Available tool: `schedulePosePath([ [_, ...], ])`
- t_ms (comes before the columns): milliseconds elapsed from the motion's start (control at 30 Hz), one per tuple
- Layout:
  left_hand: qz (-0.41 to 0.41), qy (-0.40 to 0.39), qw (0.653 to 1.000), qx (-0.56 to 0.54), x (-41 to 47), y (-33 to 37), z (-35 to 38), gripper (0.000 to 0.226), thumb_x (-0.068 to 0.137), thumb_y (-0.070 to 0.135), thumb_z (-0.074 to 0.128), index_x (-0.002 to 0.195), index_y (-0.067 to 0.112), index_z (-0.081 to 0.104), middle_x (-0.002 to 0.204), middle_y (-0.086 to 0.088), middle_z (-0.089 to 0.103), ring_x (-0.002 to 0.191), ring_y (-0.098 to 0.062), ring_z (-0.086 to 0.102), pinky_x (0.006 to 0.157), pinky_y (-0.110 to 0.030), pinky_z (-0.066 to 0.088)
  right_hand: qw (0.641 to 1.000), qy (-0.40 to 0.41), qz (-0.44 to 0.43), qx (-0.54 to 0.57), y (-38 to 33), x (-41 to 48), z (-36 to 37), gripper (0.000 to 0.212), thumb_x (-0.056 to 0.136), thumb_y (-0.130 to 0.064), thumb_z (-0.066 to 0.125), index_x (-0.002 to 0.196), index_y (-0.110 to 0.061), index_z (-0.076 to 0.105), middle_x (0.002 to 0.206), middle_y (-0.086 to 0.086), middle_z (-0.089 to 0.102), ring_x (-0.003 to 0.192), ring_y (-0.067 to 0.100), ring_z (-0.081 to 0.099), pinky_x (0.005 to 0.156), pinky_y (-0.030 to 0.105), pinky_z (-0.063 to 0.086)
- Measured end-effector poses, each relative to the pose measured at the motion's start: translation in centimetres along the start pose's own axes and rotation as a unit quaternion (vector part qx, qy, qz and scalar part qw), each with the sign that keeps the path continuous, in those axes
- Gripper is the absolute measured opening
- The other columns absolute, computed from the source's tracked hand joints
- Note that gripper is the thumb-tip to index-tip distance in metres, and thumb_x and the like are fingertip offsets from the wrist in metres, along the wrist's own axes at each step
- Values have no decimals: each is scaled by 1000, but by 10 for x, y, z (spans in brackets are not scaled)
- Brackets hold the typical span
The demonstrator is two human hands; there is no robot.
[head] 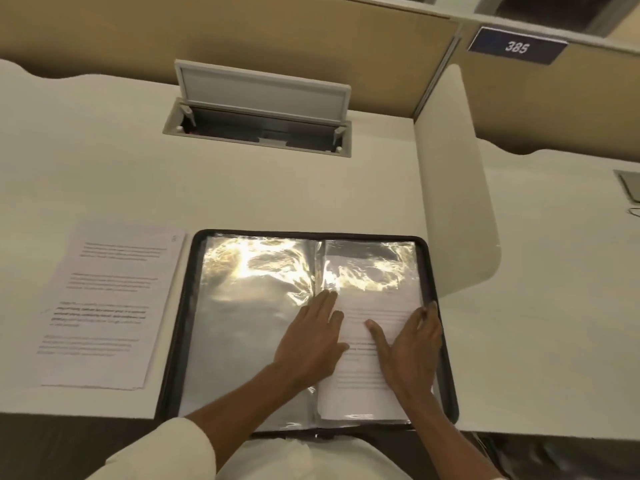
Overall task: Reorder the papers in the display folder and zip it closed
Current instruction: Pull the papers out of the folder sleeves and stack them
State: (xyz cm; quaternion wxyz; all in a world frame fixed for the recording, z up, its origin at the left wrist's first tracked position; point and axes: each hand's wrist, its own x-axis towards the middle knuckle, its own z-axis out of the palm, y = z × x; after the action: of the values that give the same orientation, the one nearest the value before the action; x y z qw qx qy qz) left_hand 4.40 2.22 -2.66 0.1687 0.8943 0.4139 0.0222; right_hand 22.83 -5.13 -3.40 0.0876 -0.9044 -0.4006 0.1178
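Note:
The display folder (194, 292) lies open flat at the desk's near edge, with a dark zipper border and shiny clear sleeves. Its left sleeve looks empty. The right sleeve holds a printed paper (360, 372). My left hand (311, 341) rests flat across the folder's spine, fingers spread onto the right page. Flat on that right page lies my right hand (408, 344), its fingertips at the folder's right edge. A stack of loose printed papers (107, 306) lies on the desk just left of the folder.
A white desk (104, 150) with an open cable hatch (259, 123) behind the folder. A white divider panel (453, 181) stands right of the folder. Tan partition wall at the back with a blue sign reading 385 (516, 46).

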Motion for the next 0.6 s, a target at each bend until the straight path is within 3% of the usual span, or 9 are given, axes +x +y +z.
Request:
schedulePosePath([
  [133,-23,3,1000,-1,2,7,4,64,90,52,77,139,13,61,165,-17,40,152,-36,41,121,-46,39,1000,0,-12,-27,1,6,-7,116,85,-94,31,162,-8,31,173,15,13,157,35,21,125,52,26],
  [233,-45,31,998,-30,5,12,1,53,87,48,82,127,17,68,158,-11,48,144,-31,49,109,-44,52,999,-10,-21,-35,2,11,-12,100,88,-85,43,157,-13,42,169,17,22,153,37,26,122,54,32],
  [400,-89,45,989,-111,17,19,-11,34,95,48,73,115,21,68,152,1,49,140,-19,45,101,-37,52,996,7,-86,29,3,13,-18,55,87,-54,76,129,-20,67,153,17,43,137,36,44,107,54,50],
  [500,-126,43,978,-160,25,23,-19,36,98,58,65,108,24,67,132,11,55,127,-11,47,89,-31,51,991,-18,-88,98,-4,8,-28,51,86,-35,83,132,-23,63,149,11,46,128,27,54,95,29,52],
  [567,-169,48,967,-183,30,28,-26,46,96,72,56,100,27,65,115,15,57,115,-9,50,82,-31,50,983,-38,-84,157,-8,4,-33,67,85,-18,84,143,-23,51,149,7,46,113,19,61,80,11,47],
  [600,-199,48,959,-196,32,32,-31,53,94,79,51,97,28,64,110,16,58,112,-8,51,82,-33,51,977,-52,-80,189,-10,2,-35,78,85,-11,84,149,-24,43,149,5,47,107,16,64,74,12,49],
])
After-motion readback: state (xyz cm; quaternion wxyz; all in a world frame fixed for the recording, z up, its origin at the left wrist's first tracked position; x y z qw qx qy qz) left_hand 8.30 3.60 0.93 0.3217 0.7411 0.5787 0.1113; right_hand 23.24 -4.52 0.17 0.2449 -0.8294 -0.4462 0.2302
